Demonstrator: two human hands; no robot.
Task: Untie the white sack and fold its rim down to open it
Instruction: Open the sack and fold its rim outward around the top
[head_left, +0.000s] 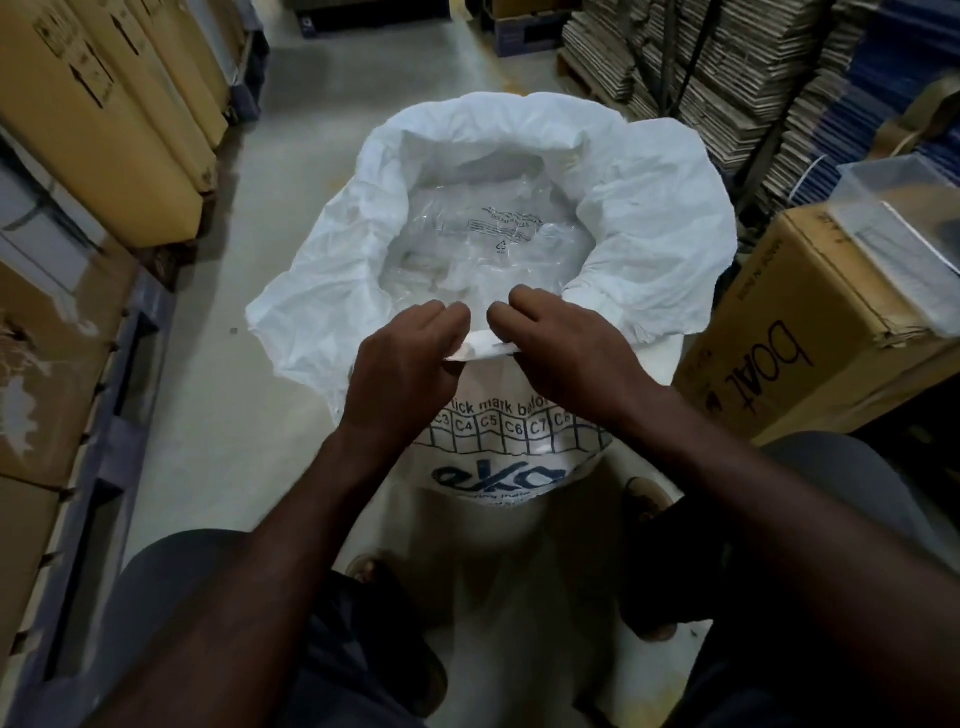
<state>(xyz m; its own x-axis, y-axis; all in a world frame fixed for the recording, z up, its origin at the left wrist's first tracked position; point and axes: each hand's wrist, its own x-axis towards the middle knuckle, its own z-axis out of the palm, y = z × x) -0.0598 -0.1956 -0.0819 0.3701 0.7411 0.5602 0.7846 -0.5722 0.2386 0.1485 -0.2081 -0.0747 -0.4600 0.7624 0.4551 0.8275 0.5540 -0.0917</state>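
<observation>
Stacked cardboard cartons flank the concrete floor where both hands, left (402, 358) and right (563, 348), pinch the near rim of the crinkled white woven sack (649, 218) at frame centre, its open mouth lying beyond them.

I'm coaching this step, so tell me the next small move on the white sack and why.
Probably roll the near edge outward and down. The white woven plastic sack is already folded over at the far and side rim, but the near rim, pinched by the left hand and right hand, still stands up.
</observation>
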